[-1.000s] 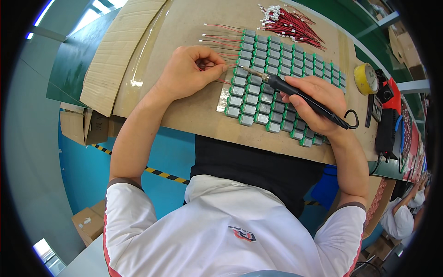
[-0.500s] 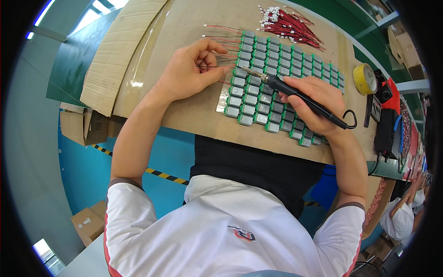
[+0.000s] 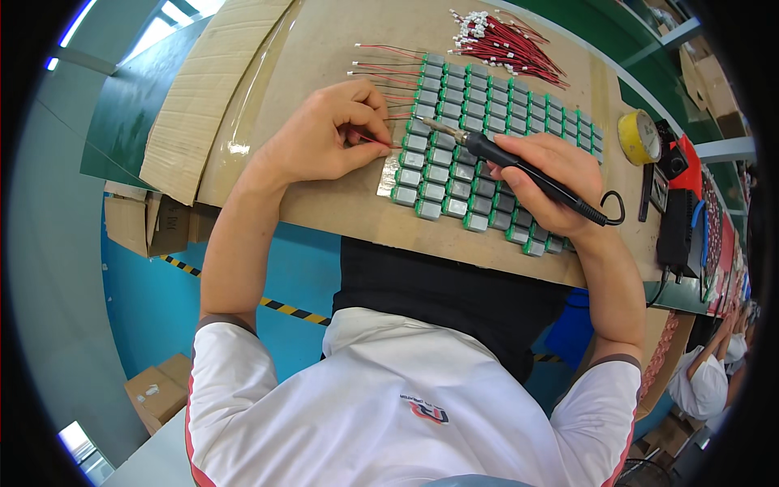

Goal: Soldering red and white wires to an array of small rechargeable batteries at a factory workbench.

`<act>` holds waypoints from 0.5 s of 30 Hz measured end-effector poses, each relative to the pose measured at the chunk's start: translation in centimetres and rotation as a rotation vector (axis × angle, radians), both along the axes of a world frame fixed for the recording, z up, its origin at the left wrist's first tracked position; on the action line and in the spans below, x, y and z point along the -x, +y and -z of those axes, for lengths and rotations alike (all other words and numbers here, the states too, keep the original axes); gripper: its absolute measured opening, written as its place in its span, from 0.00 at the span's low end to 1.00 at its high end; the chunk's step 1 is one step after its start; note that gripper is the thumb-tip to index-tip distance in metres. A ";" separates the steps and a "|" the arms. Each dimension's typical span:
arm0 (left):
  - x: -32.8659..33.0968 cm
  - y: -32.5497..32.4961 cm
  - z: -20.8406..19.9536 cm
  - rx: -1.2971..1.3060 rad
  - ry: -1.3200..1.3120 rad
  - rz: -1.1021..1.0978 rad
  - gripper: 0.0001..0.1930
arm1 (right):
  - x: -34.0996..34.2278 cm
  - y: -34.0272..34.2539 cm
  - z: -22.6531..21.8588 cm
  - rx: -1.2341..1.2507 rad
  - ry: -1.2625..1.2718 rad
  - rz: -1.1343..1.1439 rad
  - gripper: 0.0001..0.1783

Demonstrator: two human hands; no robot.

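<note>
Rows of small grey battery cells (image 3: 436, 174) with green circuit-board ends lie in a slanted block on the cardboard-covered table. My right hand (image 3: 560, 174) is closed around the black handle of a soldering iron (image 3: 527, 168). Its metal tip points left, over the leftmost column of cells. My left hand (image 3: 331, 134) pinches a thin red wire (image 3: 395, 146) between thumb and forefinger, beside that column's green ends. Farther up the column, red and black wires (image 3: 388, 65) stick out to the left. My left fingers partly hide the held wire.
A heap of red wires with white connectors (image 3: 507, 47) lies at the far side. To the right are a yellow tape roll (image 3: 639, 138) and a black box (image 3: 677, 231) with a cable. A cardboard flap (image 3: 215, 101) borders the left; other people sit far right.
My left hand has come nearer to me along the left column, and its fingertips are now at a lower cell. The soldering iron has shifted very slightly left.
</note>
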State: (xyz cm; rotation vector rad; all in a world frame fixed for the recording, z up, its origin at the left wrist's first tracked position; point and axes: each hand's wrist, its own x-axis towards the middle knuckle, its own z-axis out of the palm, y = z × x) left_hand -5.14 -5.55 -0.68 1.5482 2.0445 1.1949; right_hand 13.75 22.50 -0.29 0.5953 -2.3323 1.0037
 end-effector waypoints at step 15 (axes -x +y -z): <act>-0.1 0.7 0.6 -0.094 -0.124 -0.096 0.03 | -0.1 0.1 -0.2 -0.007 0.013 -0.032 0.18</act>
